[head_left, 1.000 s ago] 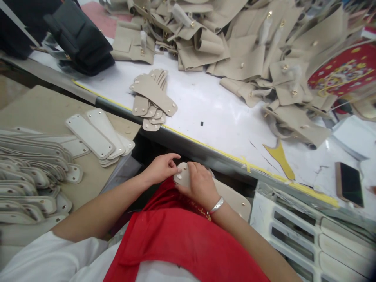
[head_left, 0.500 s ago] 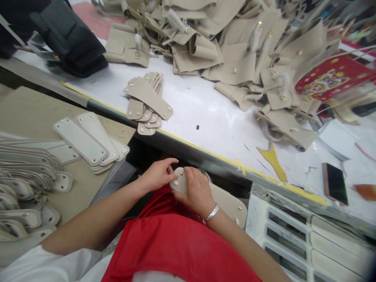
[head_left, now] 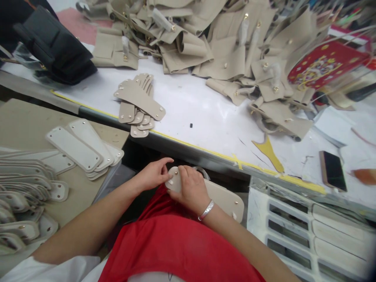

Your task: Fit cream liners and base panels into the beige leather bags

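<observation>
Low in front of me, over my red apron (head_left: 176,246), I hold a long beige leather panel (head_left: 225,197) with rounded ends, small metal studs and white tabs. My right hand (head_left: 192,188), with a silver bracelet at the wrist, is wrapped over it near its left end. At that end my left hand (head_left: 155,172) has its thumb on the edge by a white tab; the index finger sticks out and the others curl. The undersides of the fingers are hidden. On the table edge ahead lies a fanned stack of similar beige panels (head_left: 138,100).
Pale panels (head_left: 73,149) lie stacked on the board at left. Beige bag pieces (head_left: 223,58) are heaped across the white table (head_left: 176,102), with a black bag (head_left: 55,47) at far left. A yellow piece (head_left: 268,152), a phone (head_left: 333,170) and a white slotted crate (head_left: 261,223) are at right.
The view has shifted a little, so most table things appear slightly further left. Both hands keep nearly the same hold at the panel's left end.
</observation>
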The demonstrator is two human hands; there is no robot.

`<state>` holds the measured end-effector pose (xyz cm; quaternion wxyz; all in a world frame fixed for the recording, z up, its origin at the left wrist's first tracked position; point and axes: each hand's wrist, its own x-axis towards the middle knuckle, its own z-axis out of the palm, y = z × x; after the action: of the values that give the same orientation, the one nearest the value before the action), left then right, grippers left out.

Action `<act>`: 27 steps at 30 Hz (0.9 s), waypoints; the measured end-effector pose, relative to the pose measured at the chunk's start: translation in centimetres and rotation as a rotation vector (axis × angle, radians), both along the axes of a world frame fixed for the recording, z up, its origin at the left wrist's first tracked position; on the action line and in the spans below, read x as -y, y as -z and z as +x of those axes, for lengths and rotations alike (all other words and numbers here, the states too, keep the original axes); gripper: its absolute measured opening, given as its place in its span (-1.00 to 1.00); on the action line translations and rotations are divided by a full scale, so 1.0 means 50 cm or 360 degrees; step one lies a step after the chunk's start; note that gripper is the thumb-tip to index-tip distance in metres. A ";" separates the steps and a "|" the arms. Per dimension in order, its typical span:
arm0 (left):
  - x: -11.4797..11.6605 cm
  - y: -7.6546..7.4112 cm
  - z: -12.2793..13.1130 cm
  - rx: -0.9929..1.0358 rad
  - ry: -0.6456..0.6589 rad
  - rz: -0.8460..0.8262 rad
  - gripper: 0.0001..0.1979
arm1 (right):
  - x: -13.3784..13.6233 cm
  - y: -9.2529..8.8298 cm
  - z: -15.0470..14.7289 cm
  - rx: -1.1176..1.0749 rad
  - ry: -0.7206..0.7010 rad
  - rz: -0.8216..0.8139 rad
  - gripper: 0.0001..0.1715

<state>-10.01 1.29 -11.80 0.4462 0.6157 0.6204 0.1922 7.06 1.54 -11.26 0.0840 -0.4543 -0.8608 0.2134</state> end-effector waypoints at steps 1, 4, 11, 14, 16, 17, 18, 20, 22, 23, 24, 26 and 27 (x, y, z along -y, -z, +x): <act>-0.003 0.000 -0.002 -0.0027 0.0028 -0.0011 -0.51 | -0.002 -0.005 0.006 -0.0025 -0.0031 -0.0017 -0.21; -0.015 -0.004 -0.014 -0.0182 0.0144 -0.0057 -0.46 | -0.009 -0.030 0.063 -0.0182 -0.0095 -0.0058 -0.16; -0.028 -0.051 0.046 -0.0740 0.0477 0.0575 -0.33 | 0.041 -0.068 0.368 -0.0471 0.1049 -0.0322 -0.64; -0.019 -0.057 0.165 -0.0572 0.0784 0.0868 -0.31 | 0.089 -0.048 0.431 -0.0578 0.1228 -0.0689 -0.67; -0.009 -0.050 0.252 -0.0483 0.1057 0.0906 -0.20 | 0.108 -0.030 0.437 -0.0622 0.1229 -0.0789 -0.64; -0.004 -0.043 0.290 -0.0476 0.1167 0.0897 -0.15 | 0.113 -0.023 0.434 -0.0630 0.1213 -0.0787 -0.63; 0.000 -0.035 0.320 -0.0494 0.1248 0.0876 -0.11 | 0.116 -0.016 0.430 -0.0631 0.1190 -0.0770 -0.62; 0.003 -0.020 0.360 -0.0562 0.1322 0.0821 -0.10 | 0.119 -0.006 0.421 -0.0639 0.1148 -0.0727 -0.61; 0.001 -0.010 0.375 -0.0600 0.1326 0.0776 -0.12 | 0.120 0.000 0.416 -0.0644 0.1132 -0.0709 -0.61; 0.000 -0.007 0.376 -0.0602 0.1314 0.0763 -0.14 | 0.120 0.003 0.415 -0.0641 0.1138 -0.0706 -0.61; -0.001 -0.006 0.377 -0.0597 0.1300 0.0753 -0.17 | 0.120 0.005 0.414 -0.0640 0.1150 -0.0701 -0.62; -0.001 -0.006 0.377 -0.0593 0.1279 0.0727 -0.22 | 0.122 0.008 0.413 -0.0644 0.1168 -0.0680 -0.64; 0.000 -0.007 0.377 -0.0598 0.1270 0.0716 -0.24 | 0.122 0.009 0.412 -0.0650 0.1179 -0.0662 -0.65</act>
<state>8.86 1.31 -11.46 0.2215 0.9102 0.3492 0.0211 27.66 -4.57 -11.71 0.2294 -0.6867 -0.5456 0.4219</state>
